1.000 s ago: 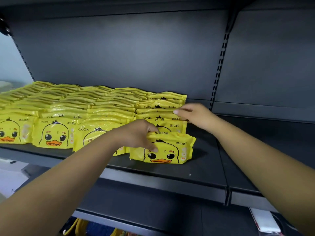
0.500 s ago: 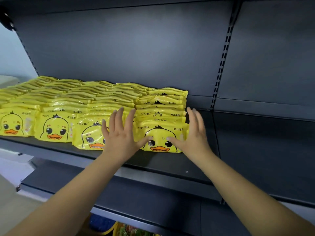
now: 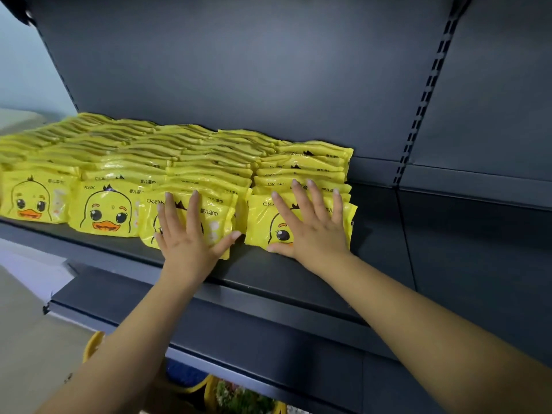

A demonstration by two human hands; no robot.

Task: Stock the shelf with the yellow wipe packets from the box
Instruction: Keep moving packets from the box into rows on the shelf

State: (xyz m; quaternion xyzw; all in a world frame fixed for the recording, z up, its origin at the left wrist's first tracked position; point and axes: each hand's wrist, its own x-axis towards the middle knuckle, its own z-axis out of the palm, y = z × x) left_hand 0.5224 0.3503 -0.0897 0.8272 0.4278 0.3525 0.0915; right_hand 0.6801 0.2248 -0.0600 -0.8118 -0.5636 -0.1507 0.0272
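On the dark metal shelf [image 3: 298, 276] in front of me, the yellow wipe packets [image 3: 185, 156] stand in rows running from the front lip back to the rear panel, duck faces forward. My left hand [image 3: 188, 234] lies flat with its fingers spread on the front packet of the second row from the right [image 3: 209, 213], and my right hand [image 3: 313, 231] lies just as flat and spread on the front packet of the rightmost row [image 3: 260, 222]. Neither hand grips anything; the palms simply press the packet faces. I judge I hold them this way to push both rows back and square their fronts with the neighbouring rows to the left, since soft packets like these would slump forward if left loose. To the right of the last row the shelf is bare, so more rows should fit there. The box I draw from is not in view; only a blurred yellow object [image 3: 92, 345] shows below the shelf, and I cannot tell what it is.
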